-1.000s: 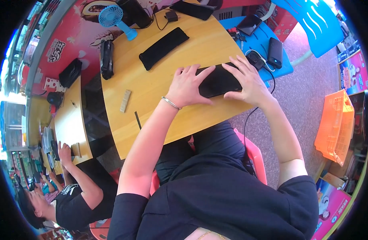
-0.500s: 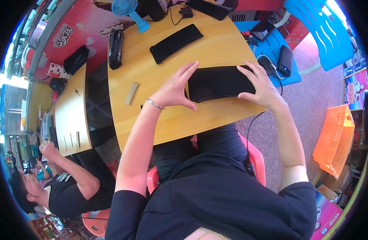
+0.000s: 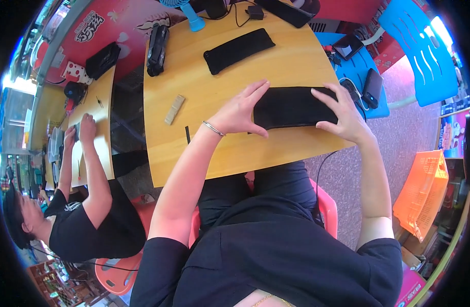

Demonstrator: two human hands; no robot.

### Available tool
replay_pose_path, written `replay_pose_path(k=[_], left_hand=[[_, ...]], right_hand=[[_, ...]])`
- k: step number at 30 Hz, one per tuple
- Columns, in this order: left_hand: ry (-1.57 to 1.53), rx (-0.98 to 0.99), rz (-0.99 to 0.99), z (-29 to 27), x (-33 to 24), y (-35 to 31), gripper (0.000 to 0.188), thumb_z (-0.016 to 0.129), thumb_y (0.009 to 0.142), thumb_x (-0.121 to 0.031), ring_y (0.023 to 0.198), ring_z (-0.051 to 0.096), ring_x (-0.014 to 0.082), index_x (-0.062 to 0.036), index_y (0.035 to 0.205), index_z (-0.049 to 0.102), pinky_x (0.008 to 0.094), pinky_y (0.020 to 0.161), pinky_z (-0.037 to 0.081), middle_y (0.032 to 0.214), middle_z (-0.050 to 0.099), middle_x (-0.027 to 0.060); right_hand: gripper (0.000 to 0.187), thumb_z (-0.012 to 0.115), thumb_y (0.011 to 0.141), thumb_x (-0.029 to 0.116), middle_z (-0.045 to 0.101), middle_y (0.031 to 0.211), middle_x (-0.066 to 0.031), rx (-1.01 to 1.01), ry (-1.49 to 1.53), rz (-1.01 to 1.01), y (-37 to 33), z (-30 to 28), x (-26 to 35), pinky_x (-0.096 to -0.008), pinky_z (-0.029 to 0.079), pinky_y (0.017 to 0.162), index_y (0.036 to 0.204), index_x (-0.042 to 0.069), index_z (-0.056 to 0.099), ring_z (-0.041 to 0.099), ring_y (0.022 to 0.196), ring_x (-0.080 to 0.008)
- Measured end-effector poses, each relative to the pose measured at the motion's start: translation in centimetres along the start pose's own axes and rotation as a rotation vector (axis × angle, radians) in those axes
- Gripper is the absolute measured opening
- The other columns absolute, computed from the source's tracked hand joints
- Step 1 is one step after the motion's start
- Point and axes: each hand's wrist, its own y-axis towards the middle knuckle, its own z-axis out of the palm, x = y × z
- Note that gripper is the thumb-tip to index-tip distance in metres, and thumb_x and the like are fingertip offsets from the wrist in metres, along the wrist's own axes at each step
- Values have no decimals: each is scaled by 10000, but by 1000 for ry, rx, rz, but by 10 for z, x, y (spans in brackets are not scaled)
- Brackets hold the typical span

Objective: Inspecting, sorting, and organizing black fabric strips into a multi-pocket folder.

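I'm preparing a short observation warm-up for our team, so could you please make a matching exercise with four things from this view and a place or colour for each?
Things
1. Flat black piece nearest the wearer
2. Comb
3. Small fan
4. Crate

Places and colours
A. Orange, right of the table
B. Light blue, at the table's far edge
C. Between the left hand and the right hand
D. Beige, lying on the table

Pairs: 1-C, 2-D, 3-B, 4-A
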Motion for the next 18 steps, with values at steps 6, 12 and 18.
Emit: replay_pose_path(k=[6, 12, 18], left_hand=[[28, -42, 10, 2, 1, -3, 1179, 858, 589, -481, 1374, 311, 362, -35, 1484, 234, 406, 1125, 297, 1490, 295, 202], [83, -410, -1, -30, 34, 11, 884, 796, 712, -392, 1291, 402, 386, -6, 1392, 384, 427, 1086, 346, 1385, 426, 235], [617, -453, -383, -33, 103, 16, 614, 699, 806, -285, 1267, 441, 363, -46, 1327, 478, 415, 1044, 394, 1345, 480, 228]], right_hand=[[840, 648, 745, 625, 291, 1506, -193, -34, -119, -24, -8, 13, -9, -498, 173, 1155, 1435, 205, 417, 233, 1410, -378], [871, 627, 784, 630, 316, 1504, -175, -434, 279, -31, -11, 10, -13, -445, 194, 1146, 1411, 60, 426, 264, 1409, -327], [682, 648, 853, 448, 417, 1434, -175, -492, 214, 42, -16, 6, -11, -423, 273, 1107, 1366, 38, 466, 381, 1334, -335]])
